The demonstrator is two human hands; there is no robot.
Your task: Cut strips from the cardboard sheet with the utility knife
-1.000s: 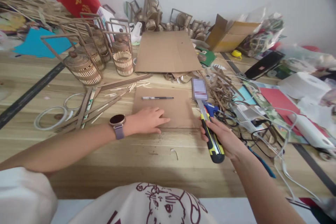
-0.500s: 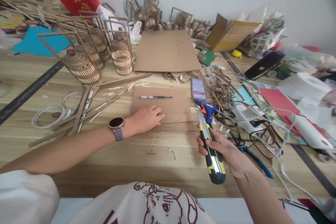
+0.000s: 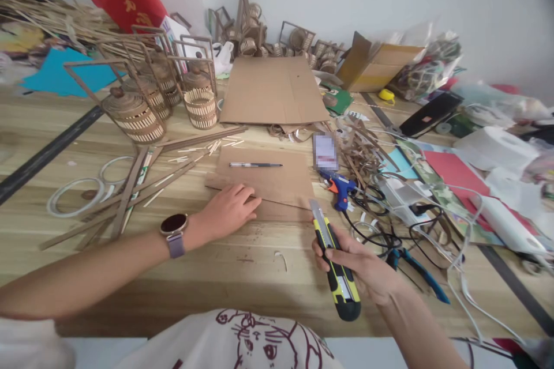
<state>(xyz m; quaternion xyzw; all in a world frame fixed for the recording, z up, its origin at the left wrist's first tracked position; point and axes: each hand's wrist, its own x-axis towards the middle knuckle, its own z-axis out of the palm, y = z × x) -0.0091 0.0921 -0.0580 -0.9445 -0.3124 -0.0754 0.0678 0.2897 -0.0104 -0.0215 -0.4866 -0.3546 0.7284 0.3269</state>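
My right hand (image 3: 346, 259) is wrapped round a yellow-and-black utility knife (image 3: 335, 271), its blade out and pointing away from me. The blade tip is close to the right end of the cut cardboard. My left hand (image 3: 229, 210), with a watch on the wrist, is curled over a narrow cardboard strip (image 3: 216, 180) at the near side of a cardboard piece (image 3: 281, 181); the fingertips are partly hidden. The strip lies slightly askew. A pen (image 3: 255, 165) rests across the cardboard piece.
A blue glue gun (image 3: 341, 189), a phone (image 3: 325, 151) and blue-handled pliers (image 3: 422, 274) lie to the right among cables. Lidded bamboo baskets (image 3: 134, 118) stand at the left, with wooden strips (image 3: 130, 193) and tape rolls (image 3: 75, 195) nearer. A larger cardboard sheet (image 3: 274, 89) lies behind.
My left hand has drawn back slightly to the left and nearer, and the cardboard strip under it has shifted askew. The knife in my right hand has moved left and a little nearer to me.
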